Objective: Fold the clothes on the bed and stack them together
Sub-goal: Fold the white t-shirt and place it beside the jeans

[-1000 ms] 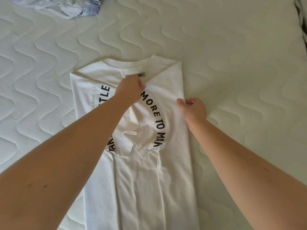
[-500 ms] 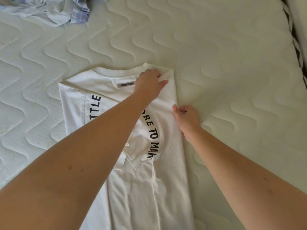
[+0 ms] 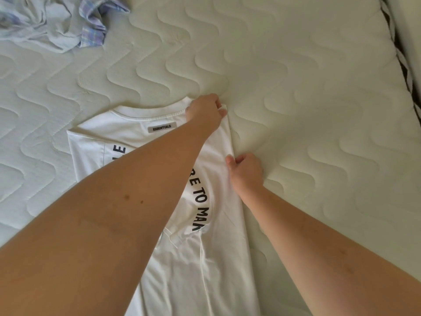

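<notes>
Left hand (image 3: pixel 206 110) grips the white T-shirt (image 3: pixel 189 270) at its collar corner, right hand (image 3: pixel 245 171) pinches the folded edge; both should pull this edge straight.

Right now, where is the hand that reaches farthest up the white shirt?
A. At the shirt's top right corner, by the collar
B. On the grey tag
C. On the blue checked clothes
A: the left hand holds the white shirt at its top right corner beside the collar, apart from the grey tag.

surface: bed (image 3: pixel 296 65), pale cream quilted mattress, wavy stitching | right edge: dark striped trim (image 3: pixel 403 65) along side | light: soft, even daylight
</notes>
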`<action>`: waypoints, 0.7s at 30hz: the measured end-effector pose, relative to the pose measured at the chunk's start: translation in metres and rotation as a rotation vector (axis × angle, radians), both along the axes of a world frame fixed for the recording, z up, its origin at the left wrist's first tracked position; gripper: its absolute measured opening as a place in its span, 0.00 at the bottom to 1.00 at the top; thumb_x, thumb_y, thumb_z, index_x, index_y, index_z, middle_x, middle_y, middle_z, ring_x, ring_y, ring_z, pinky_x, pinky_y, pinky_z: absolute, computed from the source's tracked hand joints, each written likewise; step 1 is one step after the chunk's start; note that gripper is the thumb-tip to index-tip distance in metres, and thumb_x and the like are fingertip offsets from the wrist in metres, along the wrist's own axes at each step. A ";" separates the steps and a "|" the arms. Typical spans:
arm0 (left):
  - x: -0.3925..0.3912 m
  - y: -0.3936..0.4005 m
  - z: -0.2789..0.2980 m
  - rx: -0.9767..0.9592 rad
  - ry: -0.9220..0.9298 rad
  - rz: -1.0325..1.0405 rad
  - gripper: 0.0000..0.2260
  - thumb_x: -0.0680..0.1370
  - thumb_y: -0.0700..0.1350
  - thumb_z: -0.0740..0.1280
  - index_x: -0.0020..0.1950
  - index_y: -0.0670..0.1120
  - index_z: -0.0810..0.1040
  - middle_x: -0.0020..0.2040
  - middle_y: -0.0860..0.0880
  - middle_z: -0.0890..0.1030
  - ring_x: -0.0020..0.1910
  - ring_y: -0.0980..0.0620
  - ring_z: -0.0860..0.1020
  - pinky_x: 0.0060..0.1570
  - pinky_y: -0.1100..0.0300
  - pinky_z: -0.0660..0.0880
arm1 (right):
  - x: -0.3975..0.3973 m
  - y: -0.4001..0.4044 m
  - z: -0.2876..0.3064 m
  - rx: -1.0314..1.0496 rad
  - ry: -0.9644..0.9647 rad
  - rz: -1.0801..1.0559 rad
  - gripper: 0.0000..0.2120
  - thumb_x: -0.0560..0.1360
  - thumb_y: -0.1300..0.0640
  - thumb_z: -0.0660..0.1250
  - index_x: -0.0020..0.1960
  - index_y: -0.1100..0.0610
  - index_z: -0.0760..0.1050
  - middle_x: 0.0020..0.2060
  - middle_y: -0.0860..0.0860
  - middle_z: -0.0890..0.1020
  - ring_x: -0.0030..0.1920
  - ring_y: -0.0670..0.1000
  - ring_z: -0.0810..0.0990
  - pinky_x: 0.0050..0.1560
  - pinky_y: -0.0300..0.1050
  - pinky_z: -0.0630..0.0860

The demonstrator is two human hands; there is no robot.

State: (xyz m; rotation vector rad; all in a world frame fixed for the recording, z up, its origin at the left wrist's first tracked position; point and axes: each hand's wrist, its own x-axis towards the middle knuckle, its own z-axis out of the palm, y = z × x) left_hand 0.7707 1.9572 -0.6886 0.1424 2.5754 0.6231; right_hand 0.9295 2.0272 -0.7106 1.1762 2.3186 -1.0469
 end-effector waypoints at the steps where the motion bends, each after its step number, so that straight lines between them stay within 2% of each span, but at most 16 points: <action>1: 0.001 0.001 0.000 -0.005 0.004 0.007 0.06 0.79 0.51 0.66 0.46 0.50 0.73 0.40 0.53 0.76 0.44 0.48 0.76 0.49 0.52 0.74 | -0.001 0.001 0.001 -0.005 -0.020 0.011 0.17 0.79 0.45 0.63 0.56 0.58 0.76 0.53 0.56 0.81 0.57 0.58 0.77 0.62 0.53 0.71; 5: 0.008 0.003 0.004 -0.053 0.031 0.004 0.05 0.79 0.52 0.65 0.48 0.51 0.74 0.47 0.51 0.77 0.51 0.46 0.76 0.48 0.54 0.70 | -0.005 0.001 0.006 -0.022 -0.077 0.046 0.18 0.80 0.46 0.62 0.59 0.59 0.75 0.57 0.58 0.79 0.60 0.59 0.76 0.63 0.53 0.71; 9: 0.009 -0.005 0.013 -0.003 -0.048 -0.027 0.15 0.80 0.55 0.64 0.62 0.49 0.76 0.55 0.50 0.78 0.59 0.47 0.75 0.57 0.52 0.73 | -0.005 -0.001 0.007 -0.016 -0.099 0.072 0.19 0.80 0.46 0.61 0.60 0.61 0.73 0.58 0.59 0.78 0.60 0.61 0.76 0.64 0.55 0.71; 12: 0.017 -0.012 0.019 0.122 -0.084 0.020 0.17 0.81 0.52 0.64 0.67 0.47 0.74 0.62 0.48 0.77 0.61 0.47 0.76 0.60 0.50 0.74 | -0.003 -0.001 0.004 -0.013 -0.074 0.062 0.18 0.80 0.47 0.62 0.60 0.61 0.73 0.58 0.60 0.78 0.59 0.61 0.76 0.63 0.56 0.71; 15: 0.029 -0.030 0.026 0.268 -0.018 0.087 0.16 0.81 0.46 0.63 0.68 0.46 0.73 0.60 0.47 0.77 0.59 0.48 0.77 0.59 0.52 0.75 | -0.001 -0.001 0.001 0.009 -0.043 0.060 0.17 0.80 0.47 0.63 0.58 0.61 0.74 0.56 0.61 0.79 0.59 0.61 0.76 0.62 0.55 0.72; 17: 0.038 -0.049 0.029 0.274 0.030 0.094 0.15 0.81 0.45 0.62 0.68 0.47 0.73 0.60 0.47 0.76 0.57 0.49 0.76 0.57 0.54 0.75 | -0.002 -0.001 0.002 0.002 -0.032 0.052 0.17 0.79 0.48 0.64 0.58 0.61 0.75 0.56 0.61 0.80 0.58 0.61 0.78 0.61 0.54 0.73; 21: 0.058 -0.084 0.024 0.197 -0.028 0.092 0.16 0.81 0.49 0.64 0.68 0.48 0.72 0.61 0.47 0.75 0.60 0.47 0.75 0.61 0.49 0.73 | 0.001 0.002 0.009 -0.038 0.000 0.051 0.16 0.80 0.51 0.64 0.59 0.62 0.74 0.56 0.60 0.80 0.56 0.60 0.78 0.57 0.49 0.74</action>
